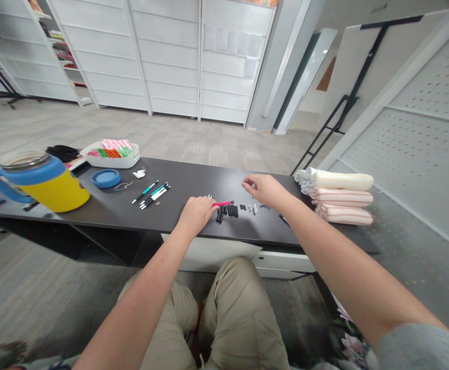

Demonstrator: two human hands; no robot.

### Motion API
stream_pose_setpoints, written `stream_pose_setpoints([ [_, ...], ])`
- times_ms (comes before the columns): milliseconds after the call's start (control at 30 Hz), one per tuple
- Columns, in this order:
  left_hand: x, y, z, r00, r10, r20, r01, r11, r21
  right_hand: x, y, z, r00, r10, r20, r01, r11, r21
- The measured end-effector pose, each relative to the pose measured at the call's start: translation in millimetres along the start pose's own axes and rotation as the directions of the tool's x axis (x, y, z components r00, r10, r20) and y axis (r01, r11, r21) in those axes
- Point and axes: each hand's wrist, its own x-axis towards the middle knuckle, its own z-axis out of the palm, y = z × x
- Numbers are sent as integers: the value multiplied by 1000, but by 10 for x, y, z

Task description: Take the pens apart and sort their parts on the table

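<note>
My left hand (197, 213) is closed around a pink pen barrel (223, 203) with a dark end pointing right. Just below it lie several short black tubes, perhaps pen grips (232, 210), in a group on the dark table. My right hand (262, 188) hovers above the table to the right, thumb and fingers pinched together. Whatever it may hold is too small to make out. Beneath it are small black pieces (243, 207) and small clear or white pieces (252, 208). Several teal, white and black pens (155, 195) rest left of my left hand.
On the left stand a yellow and blue mug (54, 187), a blue lid (105, 178) and a white basket (126, 162) of colourful packets. Rolled towels (342, 198) are stacked at the right end. A dark pen-like piece (284, 220) lies by my right forearm.
</note>
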Motion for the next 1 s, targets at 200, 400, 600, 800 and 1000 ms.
stream_pose_setpoints([
  [200, -51, 14, -43, 991, 126, -37, -127, 991, -48, -568, -542, 584, 994, 108, 7, -99, 885, 455],
  [400, -56, 39, -64, 987, 157, -20, -158, 986, -54, -684, -484, 949, 980, 199, 20, -162, 733, 661],
  [600, -50, 39, -74, 990, 138, 19, -138, 990, -26, -706, -353, 1052, 934, 348, 84, -223, 384, 896],
  [800, -53, 27, -78, 986, 156, 53, -154, 988, -25, -684, -358, 1076, 925, 377, 41, -216, 438, 873],
  [1000, -35, 12, -42, 983, 175, 57, -173, 984, -41, -683, -352, 1063, 928, 370, 39, -210, 433, 876],
])
